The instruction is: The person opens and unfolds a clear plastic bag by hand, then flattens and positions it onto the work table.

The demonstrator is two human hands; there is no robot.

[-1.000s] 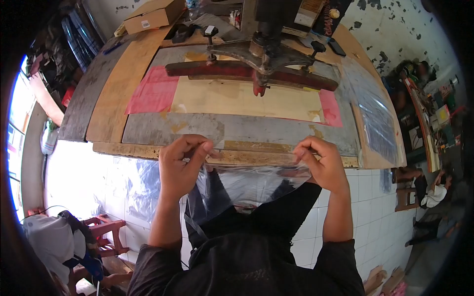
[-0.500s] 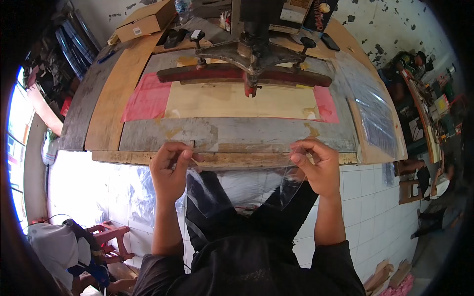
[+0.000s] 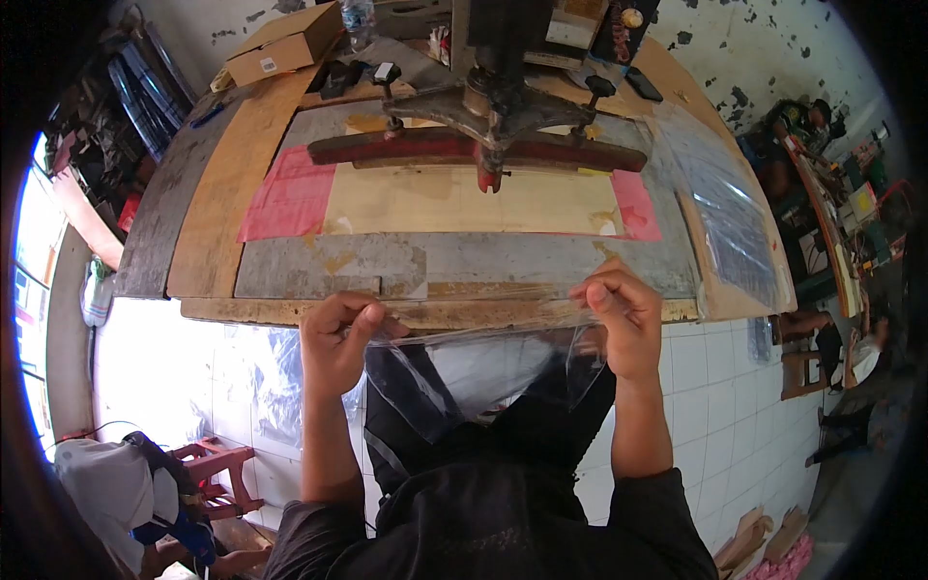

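Your fingers (image 3: 370,315) pinch the upper edge of a clear plastic sheet (image 3: 483,375), your left hand (image 3: 333,350) at one end and your right hand (image 3: 628,324) at the other, thumbs pressed toward the curled forefingers. The sheet hangs over your lap, just in front of the near edge of the table (image 3: 464,259); it is so transparent that its lower outline is hard to follow against your black trousers (image 3: 411,454), and you cannot tell whether it is one layer or two. The upper part of the machine (image 3: 498,97) is cut off by the top of the view, and its red bar (image 3: 406,150) hides part of the smooth, pale yellow panel (image 3: 474,201). Pink strips (image 3: 288,193) flank that panel on a grey, stained, scuffed surface. More clear film (image 3: 725,227), wrinkled and glossy, lies at the right. People (image 3: 863,353) at the right edge are small, dim and blurred.
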